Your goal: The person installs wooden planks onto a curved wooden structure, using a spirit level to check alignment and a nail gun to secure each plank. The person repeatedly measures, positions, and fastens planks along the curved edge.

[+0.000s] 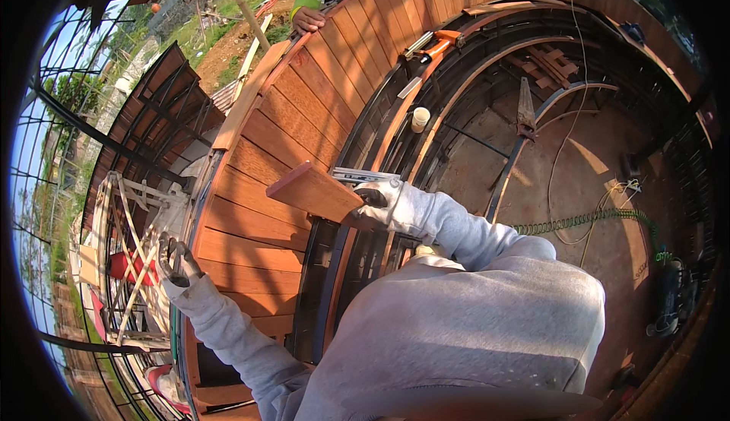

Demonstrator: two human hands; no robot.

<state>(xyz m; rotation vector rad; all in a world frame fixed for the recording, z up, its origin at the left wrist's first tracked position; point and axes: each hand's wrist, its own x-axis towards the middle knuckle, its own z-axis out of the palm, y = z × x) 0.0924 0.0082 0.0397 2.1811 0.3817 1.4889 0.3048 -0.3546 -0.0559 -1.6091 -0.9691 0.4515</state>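
My right hand [376, 197], in a worn light glove with dark patches, grips one end of a short reddish wooden board [319, 193]. The board is tilted above a curved row of fitted planks [255, 219]. Just beyond that hand lie thin metal strips [363, 175]; whether the fingers touch them I cannot tell. Past the outer edge of the planks, my left hand [179, 261] is held out with its fingers apart and nothing in them. Grey sleeves cover both my arms.
A co-worker's hand [307, 20] rests on the far plank edge. An orange tool [439, 44] and a pale cup [420, 119] sit on the inner curved ledges. Below are a handsaw [525, 109], stacked wood offcuts [549, 66] and a green coiled hose [593, 219].
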